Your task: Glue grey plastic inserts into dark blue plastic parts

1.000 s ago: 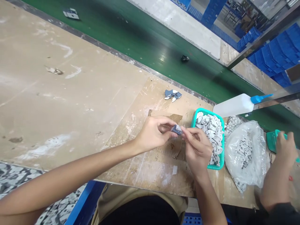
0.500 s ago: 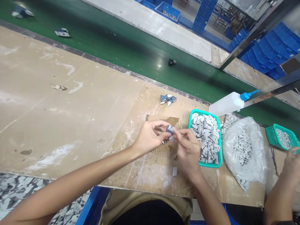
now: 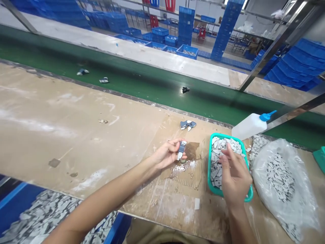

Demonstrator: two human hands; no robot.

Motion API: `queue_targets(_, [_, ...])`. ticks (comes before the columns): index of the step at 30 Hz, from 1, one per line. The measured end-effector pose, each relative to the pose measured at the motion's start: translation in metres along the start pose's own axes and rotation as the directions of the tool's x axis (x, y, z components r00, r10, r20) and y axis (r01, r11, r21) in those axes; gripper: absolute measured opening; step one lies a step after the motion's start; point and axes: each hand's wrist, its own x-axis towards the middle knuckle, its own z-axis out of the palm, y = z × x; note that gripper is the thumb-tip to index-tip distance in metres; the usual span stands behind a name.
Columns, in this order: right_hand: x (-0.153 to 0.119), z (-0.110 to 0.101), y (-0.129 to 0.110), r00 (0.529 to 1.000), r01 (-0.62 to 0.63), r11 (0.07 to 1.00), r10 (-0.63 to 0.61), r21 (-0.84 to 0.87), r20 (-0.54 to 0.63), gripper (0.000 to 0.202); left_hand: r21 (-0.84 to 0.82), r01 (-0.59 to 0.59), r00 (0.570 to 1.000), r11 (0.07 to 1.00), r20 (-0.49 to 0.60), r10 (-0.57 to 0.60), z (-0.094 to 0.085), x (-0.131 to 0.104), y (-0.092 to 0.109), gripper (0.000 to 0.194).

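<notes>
My left hand (image 3: 171, 154) is closed on a small grey-blue and white plastic part (image 3: 181, 149), held above a worn piece of cardboard (image 3: 194, 174) with wet-looking smears. My right hand (image 3: 236, 176) hovers over the teal basket (image 3: 209, 169), which is full of small grey-white plastic pieces (image 3: 217, 174). Its fingers are partly bent and apart, and I see nothing held in them. Beyond my hands, a few joined grey-blue and white parts (image 3: 188, 125) lie on the table.
A white squeeze bottle (image 3: 250, 127) with a blue nozzle leans behind the basket. To the right sits a clear plastic bag (image 3: 261, 169) of small pieces. A green belt (image 3: 142, 86) carrying a few parts runs along the far side. A blue crate (image 3: 115, 227) of pieces is below the table edge.
My right hand has left the part and moved right, over the basket. My left hand keeps the part, now turned more upright. The view has tilted up, and the other person's hand is out of sight.
</notes>
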Motion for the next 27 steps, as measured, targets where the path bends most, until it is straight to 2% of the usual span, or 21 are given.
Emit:
queue_targets(5, [0.001, -0.007, 0.004, 0.987, -0.095, 0.995, 0.095, 0.002, -0.128, 0.041, -0.061, 0.002, 1.0, 0.998, -0.026, -0.003, -0.001, 0.001, 0.006, 0.025])
queue_targets(10, [0.004, -0.013, 0.004, 0.963, -0.191, 0.981, 0.195, 0.04, -0.188, 0.046, -0.08, 0.023, 0.999, 0.997, -0.021, -0.025, -0.003, 0.001, 0.007, 0.021])
queue_targets(13, [0.007, -0.012, 0.006, 0.937, -0.245, 0.966, 0.257, 0.081, -0.234, 0.048, 0.005, -0.021, 0.999, 1.0, -0.035, 0.021, -0.009, 0.005, 0.016, 0.021])
queue_targets(16, [0.007, -0.011, 0.008, 0.929, -0.256, 0.96, 0.276, 0.11, -0.245, 0.049, 0.252, -0.178, 0.975, 0.951, -0.089, 0.206, -0.016, 0.023, 0.047, 0.023])
queue_targets(17, [0.007, -0.011, 0.01, 0.932, -0.255, 0.96, 0.275, 0.114, -0.237, 0.049, 0.402, -0.224, 0.949, 0.888, -0.118, 0.293, -0.018, 0.033, 0.063, 0.024])
queue_targets(18, [0.007, -0.011, 0.011, 0.934, -0.256, 0.96, 0.276, 0.112, -0.227, 0.05, 0.566, -0.253, 0.906, 0.785, -0.146, 0.398, -0.02, 0.046, 0.082, 0.025])
queue_targets(19, [0.006, -0.011, 0.012, 0.936, -0.263, 0.959, 0.28, 0.106, -0.215, 0.05, 0.741, -0.231, 0.842, 0.631, -0.173, 0.511, -0.023, 0.06, 0.103, 0.026])
queue_targets(20, [0.005, -0.012, 0.012, 0.935, -0.277, 0.956, 0.291, 0.098, -0.203, 0.051, 0.878, -0.147, 0.751, 0.456, -0.201, 0.628, -0.025, 0.075, 0.124, 0.026])
queue_targets(21, [0.005, -0.012, 0.013, 0.932, -0.295, 0.951, 0.307, 0.089, -0.191, 0.053, 0.912, -0.1, 0.684, 0.398, -0.228, 0.693, -0.028, 0.091, 0.146, 0.026])
queue_targets(23, [0.004, -0.013, 0.014, 0.924, -0.332, 0.939, 0.342, 0.087, -0.17, 0.056, 0.94, -0.029, 0.595, 0.339, -0.256, 0.762, -0.035, 0.119, 0.183, 0.021])
queue_targets(25, [0.005, -0.013, 0.015, 0.909, -0.378, 0.922, 0.387, 0.087, -0.154, 0.059, 0.951, 0.039, 0.532, 0.308, -0.28, 0.799, -0.041, 0.142, 0.211, 0.018])
queue_targets(27, [0.006, -0.012, 0.016, 0.881, -0.446, 0.891, 0.453, 0.082, -0.133, 0.061, 0.955, 0.094, 0.49, 0.282, -0.291, 0.822, -0.045, 0.159, 0.228, 0.018])
